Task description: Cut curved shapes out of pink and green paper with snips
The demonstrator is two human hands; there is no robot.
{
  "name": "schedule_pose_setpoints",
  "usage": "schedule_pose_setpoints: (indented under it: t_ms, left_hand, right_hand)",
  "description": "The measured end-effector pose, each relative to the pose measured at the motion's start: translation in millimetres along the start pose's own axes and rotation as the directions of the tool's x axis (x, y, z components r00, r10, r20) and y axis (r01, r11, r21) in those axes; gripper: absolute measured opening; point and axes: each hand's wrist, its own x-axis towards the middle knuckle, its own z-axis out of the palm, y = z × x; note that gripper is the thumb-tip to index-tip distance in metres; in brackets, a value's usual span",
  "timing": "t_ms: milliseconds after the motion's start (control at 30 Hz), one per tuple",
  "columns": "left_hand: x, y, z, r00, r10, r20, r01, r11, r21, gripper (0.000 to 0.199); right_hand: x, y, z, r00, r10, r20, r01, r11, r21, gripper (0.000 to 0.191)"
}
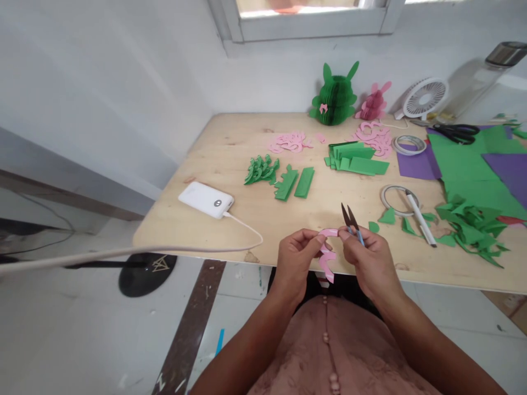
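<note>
Between my two hands is a curved pink paper cutout (328, 258) with a wavy shape, its lower end hanging down at the table's front edge. My left hand (298, 258) pinches its upper left part between thumb and fingers. At its upper right end, my right hand (368, 255) pinches the paper with thumb and forefinger. Tucked in that same right hand is a small pair of scissors (349, 216), dark blades apart and pointing away from me, with a blue handle partly hidden by the fingers.
Green folded strips (358, 159), green cutouts (261, 169), pink cutouts (290, 141) and green scraps (473, 227) lie about. Behind stand a green honeycomb paper figure (338, 99), a pink one (374, 104) and a fan (426, 97). A power bank (206, 198) trails a cable; a pen (420, 219) lies right.
</note>
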Motion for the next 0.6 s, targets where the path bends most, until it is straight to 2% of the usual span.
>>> schedule_pose_setpoints:
  t_ms: [600]
  left_hand:
    - [-1.3,-0.9,-2.1,1.0,-0.023,0.019,0.023,1.0,-0.011,0.016]
  right_hand:
    - [1.2,0.2,2.3,0.999,-0.03,-0.04,0.028,0.999,-0.037,0.02]
